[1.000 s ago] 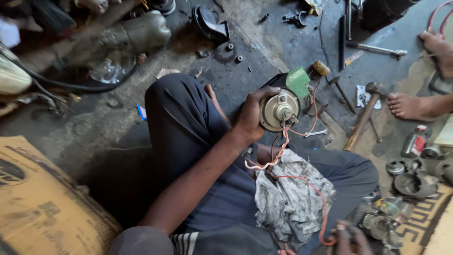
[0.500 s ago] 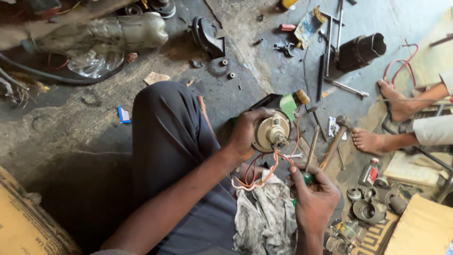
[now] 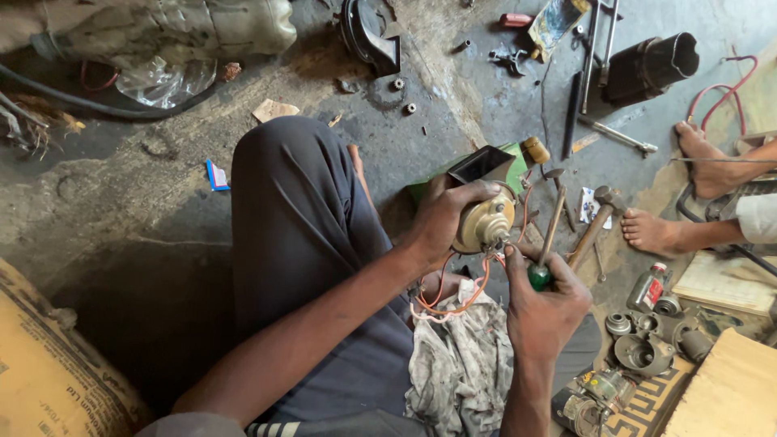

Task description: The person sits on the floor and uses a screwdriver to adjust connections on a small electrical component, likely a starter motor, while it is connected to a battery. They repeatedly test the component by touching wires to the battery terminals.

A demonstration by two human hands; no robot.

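A grimy grey rag point(image 3: 461, 368) was draped over the lap, closest to the camera, with a tangle of orange and red wires point(image 3: 453, 295) trailing across its top edge. Just above it, the right hand point(image 3: 544, 311) was closed in a full fist round the green handle of a screwdriver point(image 3: 548, 243), the shaft angled up and away past the motor; where the tip sat couldn't really be made out. The left hand point(image 3: 445, 220) was wrapped tight round a small round brass-coloured motor point(image 3: 484, 225), held up off the floor just beside the raised knee point(image 3: 287, 186), shaft end turned toward the right hand. The wires were seen running from the motor down to the rag.

Off to the right, a heap of greasy round metal parts point(image 3: 643, 344) was spread on a patterned mat, with a small red-and-white bottle point(image 3: 647, 285) beside it. A wooden-handled hammer point(image 3: 595, 222) was laid on the concrete just past the screwdriver, and a green box point(image 3: 502, 166) was tucked behind the motor. Further out, someone else's bare feet point(image 3: 676, 194) were planted on the floor, and a black tube point(image 3: 651, 65) and a few long tools were left lying near the top.
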